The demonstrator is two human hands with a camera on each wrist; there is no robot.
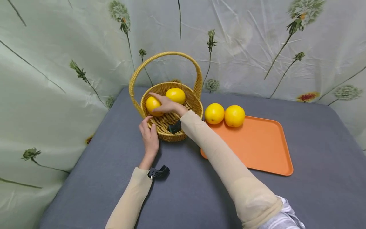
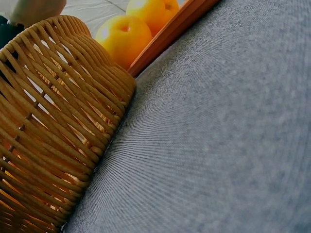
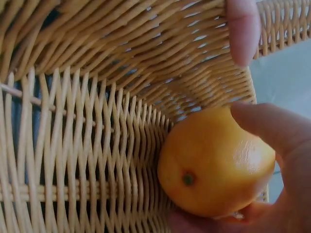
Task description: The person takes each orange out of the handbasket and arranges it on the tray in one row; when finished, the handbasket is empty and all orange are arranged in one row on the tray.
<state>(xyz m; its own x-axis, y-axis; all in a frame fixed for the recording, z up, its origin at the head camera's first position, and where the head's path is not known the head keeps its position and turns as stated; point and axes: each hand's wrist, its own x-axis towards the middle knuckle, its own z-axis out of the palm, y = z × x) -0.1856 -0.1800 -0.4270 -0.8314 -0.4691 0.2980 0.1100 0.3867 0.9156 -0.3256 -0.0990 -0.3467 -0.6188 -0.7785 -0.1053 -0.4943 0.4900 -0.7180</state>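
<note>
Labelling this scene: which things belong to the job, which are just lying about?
Likely in the job:
round yellow fruit in the right hand
second yellow fruit, inside the golden woven basket
two more yellow fruits, on the orange rectangular tray

Just around:
grey cloth table covering
pale flower-patterned curtain

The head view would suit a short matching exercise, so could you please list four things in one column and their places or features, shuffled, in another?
Column one
1. Wicker basket
2. Tray
3. Right hand
4. Left hand

Column two
A. Gripping an orange inside the basket
B. At the basket's near-left side
C. Topped by a tall arched handle
D. Flat, orange-coloured, to the right of the basket

Right pairs: 1-C, 2-D, 3-A, 4-B
</note>
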